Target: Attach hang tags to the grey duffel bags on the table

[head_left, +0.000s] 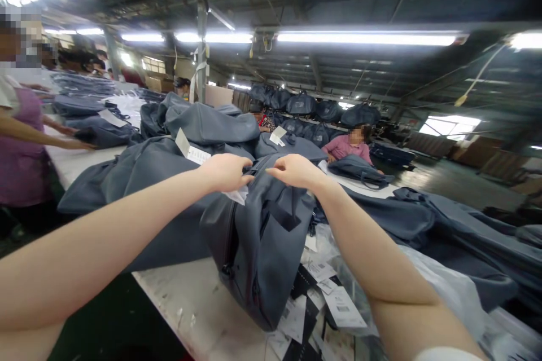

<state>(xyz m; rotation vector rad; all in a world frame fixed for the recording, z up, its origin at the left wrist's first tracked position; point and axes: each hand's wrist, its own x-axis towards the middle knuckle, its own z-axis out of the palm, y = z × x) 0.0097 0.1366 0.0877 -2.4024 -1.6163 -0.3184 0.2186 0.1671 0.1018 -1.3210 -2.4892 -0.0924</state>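
Note:
A grey-blue fabric bag (258, 237) stands on the white table (190, 304) right in front of me. Both hands grip its top edge. My left hand (226, 172) is closed on the fabric, and a white tag hangs just under it. My right hand (294, 170) is pinched on the bag's top close to the left one, almost touching it. The bag's dark zip runs down its left side.
More grey bags are piled behind (203, 124) and to the right (444, 231). Paper tags (334, 304) lie on the table near the bag. A person in purple (21, 146) works at the left; another in pink (349, 146) sits beyond.

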